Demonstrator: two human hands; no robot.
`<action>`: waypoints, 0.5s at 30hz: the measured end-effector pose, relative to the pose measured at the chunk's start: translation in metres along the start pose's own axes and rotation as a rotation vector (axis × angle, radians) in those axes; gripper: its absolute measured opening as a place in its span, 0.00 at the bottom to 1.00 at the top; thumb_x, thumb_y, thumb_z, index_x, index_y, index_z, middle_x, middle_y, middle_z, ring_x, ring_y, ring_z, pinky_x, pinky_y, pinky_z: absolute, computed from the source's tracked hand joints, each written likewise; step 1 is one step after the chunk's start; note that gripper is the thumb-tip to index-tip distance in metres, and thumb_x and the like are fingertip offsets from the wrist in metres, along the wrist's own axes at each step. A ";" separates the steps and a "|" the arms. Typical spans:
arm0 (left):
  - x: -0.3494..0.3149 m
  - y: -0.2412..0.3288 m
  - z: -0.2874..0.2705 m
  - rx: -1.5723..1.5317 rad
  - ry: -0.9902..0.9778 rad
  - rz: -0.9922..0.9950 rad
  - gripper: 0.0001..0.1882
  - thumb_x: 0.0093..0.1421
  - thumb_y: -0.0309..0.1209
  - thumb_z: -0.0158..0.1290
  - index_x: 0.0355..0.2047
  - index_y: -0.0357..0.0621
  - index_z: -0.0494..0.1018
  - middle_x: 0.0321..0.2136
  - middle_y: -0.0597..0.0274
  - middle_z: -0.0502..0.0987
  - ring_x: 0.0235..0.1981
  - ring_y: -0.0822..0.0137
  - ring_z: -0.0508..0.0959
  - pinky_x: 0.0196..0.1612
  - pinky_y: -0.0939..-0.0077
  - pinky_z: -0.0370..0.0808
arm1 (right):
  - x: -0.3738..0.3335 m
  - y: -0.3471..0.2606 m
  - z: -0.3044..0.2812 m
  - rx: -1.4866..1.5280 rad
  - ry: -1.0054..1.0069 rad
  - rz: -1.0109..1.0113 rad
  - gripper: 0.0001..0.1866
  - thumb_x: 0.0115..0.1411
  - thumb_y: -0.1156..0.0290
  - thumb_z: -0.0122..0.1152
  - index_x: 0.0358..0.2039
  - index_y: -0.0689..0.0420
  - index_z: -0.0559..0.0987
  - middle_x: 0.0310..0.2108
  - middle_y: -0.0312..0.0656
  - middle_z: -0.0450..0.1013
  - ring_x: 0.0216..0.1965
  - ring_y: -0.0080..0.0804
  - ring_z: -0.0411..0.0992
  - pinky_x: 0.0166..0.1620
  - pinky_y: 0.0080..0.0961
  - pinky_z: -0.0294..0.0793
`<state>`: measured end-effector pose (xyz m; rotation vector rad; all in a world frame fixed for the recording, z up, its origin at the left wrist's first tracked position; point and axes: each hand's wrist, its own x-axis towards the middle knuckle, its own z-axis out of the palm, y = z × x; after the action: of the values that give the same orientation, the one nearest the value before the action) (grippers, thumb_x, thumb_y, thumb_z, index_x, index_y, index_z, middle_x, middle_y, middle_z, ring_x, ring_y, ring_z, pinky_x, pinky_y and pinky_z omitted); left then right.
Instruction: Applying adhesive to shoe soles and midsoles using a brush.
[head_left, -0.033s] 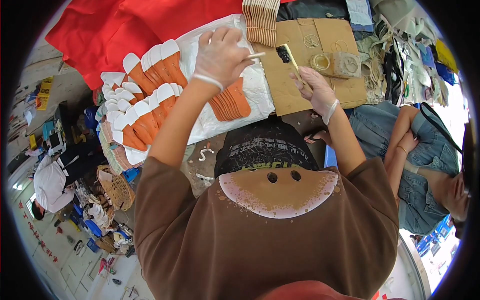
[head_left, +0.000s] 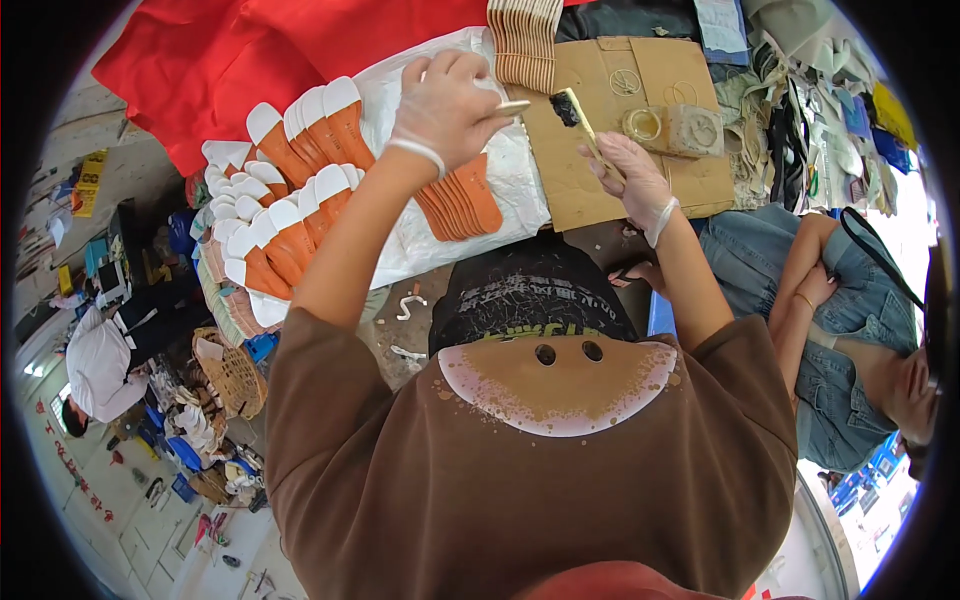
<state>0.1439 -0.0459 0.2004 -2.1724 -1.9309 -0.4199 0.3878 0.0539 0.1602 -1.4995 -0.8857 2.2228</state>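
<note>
My left hand (head_left: 447,113), in a clear glove, is closed on a thin pale flat piece (head_left: 512,108), which sticks out to the right past my fingertips. Most of that piece is hidden by the hand. In my gloved right hand (head_left: 637,175) a brush (head_left: 592,138) is gripped by its light wooden handle, black bristles up at the far left end. The brush and the pale piece are apart. Beneath my left wrist lies a fanned stack of orange insoles (head_left: 462,205) on white plastic sheeting (head_left: 520,190). More orange insoles with white ends (head_left: 322,125) overlap in rows on the left.
A banded bundle of beige strips (head_left: 525,45) stands at the far edge. Cardboard (head_left: 575,190) bears a crusted pale container (head_left: 692,130) and a tape-like ring (head_left: 642,125). Red cloth (head_left: 220,60) covers the far left. A person in denim (head_left: 770,250) is close on the right.
The pale piece in my left hand has tilted slightly and shows more of its flat side. My right hand and the brush have hardly moved.
</note>
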 end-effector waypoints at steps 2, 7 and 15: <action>0.002 -0.011 0.009 -0.284 -0.129 -0.186 0.08 0.55 0.39 0.57 0.33 0.53 0.79 0.38 0.63 0.75 0.39 0.55 0.75 0.43 0.63 0.72 | 0.018 0.003 -0.016 -0.275 -0.335 -0.188 0.13 0.64 0.59 0.58 0.36 0.56 0.79 0.24 0.27 0.69 0.24 0.10 0.60 0.26 0.10 0.56; -0.020 -0.039 0.040 -1.017 -0.192 -0.604 0.20 0.59 0.39 0.55 0.50 0.46 0.71 0.37 0.62 0.77 0.38 0.70 0.77 0.39 0.74 0.73 | 0.023 0.006 -0.011 -0.412 -0.347 -0.375 0.10 0.63 0.63 0.59 0.35 0.57 0.79 0.24 0.27 0.68 0.26 0.12 0.62 0.30 0.11 0.62; -0.024 -0.034 0.032 -1.722 -0.203 -0.697 0.19 0.63 0.32 0.50 0.50 0.33 0.67 0.39 0.59 0.76 0.41 0.72 0.76 0.47 0.78 0.71 | 0.027 0.024 0.009 -0.494 -0.345 -0.623 0.06 0.59 0.71 0.64 0.35 0.60 0.79 0.27 0.27 0.69 0.28 0.13 0.64 0.32 0.12 0.63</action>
<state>0.1102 -0.0530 0.1610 -1.7816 -2.7759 -2.8967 0.3702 0.0486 0.1276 -0.8110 -1.8206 1.8760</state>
